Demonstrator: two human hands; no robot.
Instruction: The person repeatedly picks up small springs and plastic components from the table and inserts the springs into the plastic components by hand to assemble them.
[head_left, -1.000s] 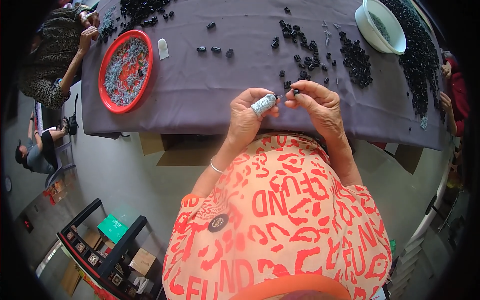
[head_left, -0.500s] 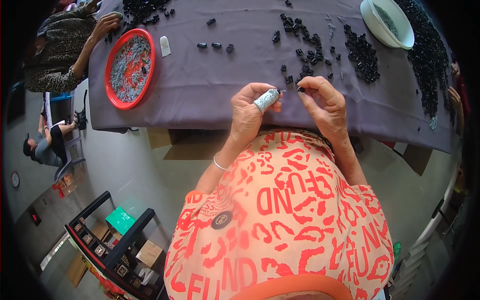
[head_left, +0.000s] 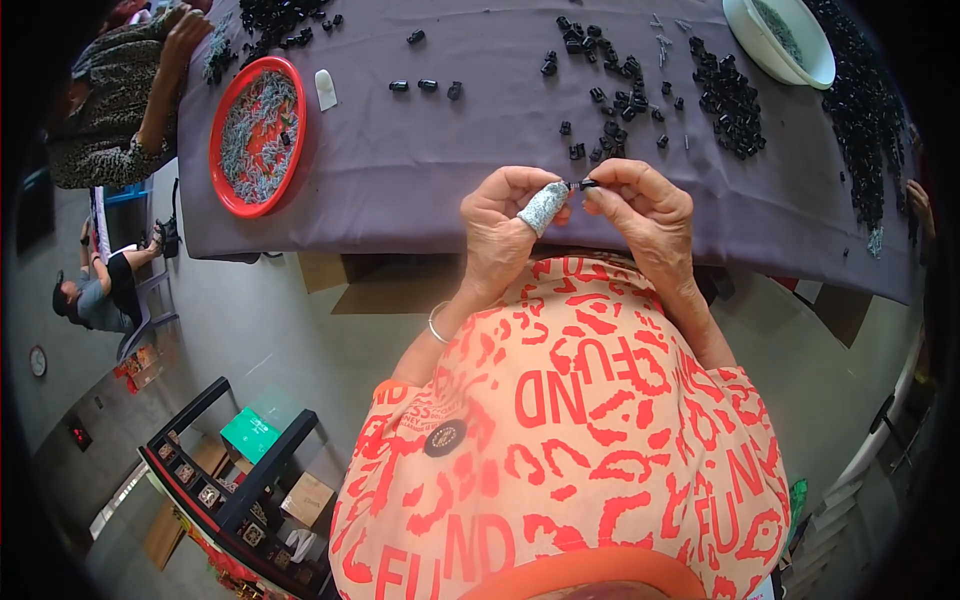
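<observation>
Over the near edge of the table, my left hand [head_left: 500, 220] pinches a small dark part with a thin metal pin. A silvery-grey wrap [head_left: 543, 207] covers one finger of this hand. My right hand [head_left: 645, 215] closes its thumb and forefinger on a small black plastic part [head_left: 589, 184]. The two pieces meet end to end between my fingertips. Their finer shape is too small to make out. Just beyond my hands lie loose black plastic parts [head_left: 625, 105], scattered on the dark tablecloth [head_left: 370, 170].
A red tray [head_left: 216, 150] of thin grey metal pieces stands at the left, beside a white piece [head_left: 326, 90]. At the far right are a pale bowl [head_left: 822, 70] and a long heap of black parts [head_left: 860, 130]. A co-worker's arm [head_left: 160, 100] is at the far left.
My right hand has moved left, bringing its black part against the pin end of the piece in my left hand. The co-worker's hand at the far left has drawn back from the pile.
</observation>
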